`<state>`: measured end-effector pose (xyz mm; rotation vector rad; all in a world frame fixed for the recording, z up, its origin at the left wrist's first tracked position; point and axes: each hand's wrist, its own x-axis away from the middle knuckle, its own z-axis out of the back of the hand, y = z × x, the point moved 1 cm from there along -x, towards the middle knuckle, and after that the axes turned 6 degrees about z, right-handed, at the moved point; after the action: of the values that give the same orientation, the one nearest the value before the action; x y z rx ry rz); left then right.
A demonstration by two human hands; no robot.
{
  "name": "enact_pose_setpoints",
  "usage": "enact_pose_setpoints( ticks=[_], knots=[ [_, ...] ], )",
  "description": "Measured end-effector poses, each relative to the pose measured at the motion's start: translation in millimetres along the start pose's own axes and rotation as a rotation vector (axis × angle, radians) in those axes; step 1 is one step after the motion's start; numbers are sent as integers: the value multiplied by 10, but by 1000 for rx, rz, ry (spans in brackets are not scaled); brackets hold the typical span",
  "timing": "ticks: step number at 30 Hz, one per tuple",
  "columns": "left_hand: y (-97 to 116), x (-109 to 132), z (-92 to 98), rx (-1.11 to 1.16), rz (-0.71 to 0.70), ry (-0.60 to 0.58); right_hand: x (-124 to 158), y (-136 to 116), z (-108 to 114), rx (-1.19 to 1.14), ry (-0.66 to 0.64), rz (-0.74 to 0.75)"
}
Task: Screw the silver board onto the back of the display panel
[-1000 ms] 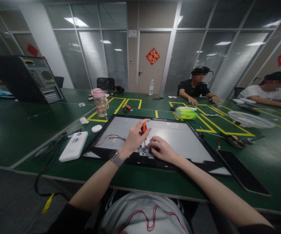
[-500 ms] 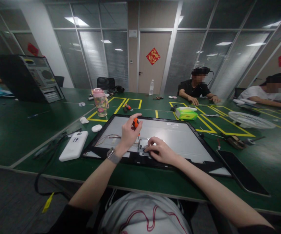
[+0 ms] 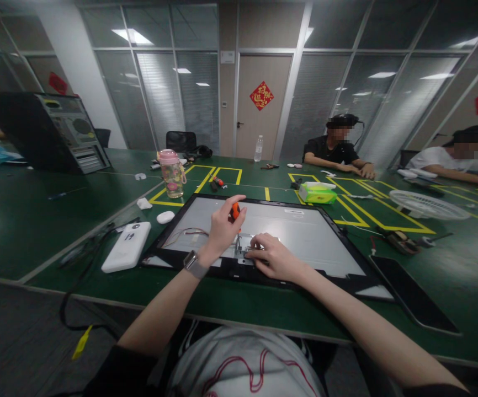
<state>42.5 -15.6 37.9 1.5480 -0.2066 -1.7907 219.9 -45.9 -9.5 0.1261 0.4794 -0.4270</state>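
In my left hand (image 3: 223, 225) is a screwdriver (image 3: 235, 211) with an orange and black handle, held nearly upright between thumb and fingers. Its shaft points down at a small silver metal bracket (image 3: 242, 255) near the front edge of a flat display panel (image 3: 305, 231). The tip is too small to make out. My right hand (image 3: 278, 256) rests on the panel, its thumb and fingers closed at the right side of the bracket; the fingers hide part of it. The panel lies flat, grey-backed with a black frame, and thin wires (image 3: 185, 231) run across its left part.
Left of the panel lie a white power bank (image 3: 126, 248) and a white oval case (image 3: 165, 217). A pink-lidded bottle (image 3: 173, 175) stands behind. To the right are a dark slab (image 3: 415, 292) and a power tool (image 3: 404, 241). A green tissue pack (image 3: 317, 193) lies beyond. Two people sit across.
The screwdriver and both my hands keep nearly the same place at the bracket. Across the table, the person in black has drawn their hands together to the right.
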Motion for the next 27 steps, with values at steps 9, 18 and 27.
enact_pose_setpoints(
  ticks=[9,18,27],
  knots=[
    [16,35,-26,-29,-36,-27,-8,-23,7,23,23,32],
    [32,64,-44,-7,-45,-11,6,-15,2,7,74,25],
    [4,92,-84,-9,-46,-18,2,-20,10,-11,70,14]
  ],
)
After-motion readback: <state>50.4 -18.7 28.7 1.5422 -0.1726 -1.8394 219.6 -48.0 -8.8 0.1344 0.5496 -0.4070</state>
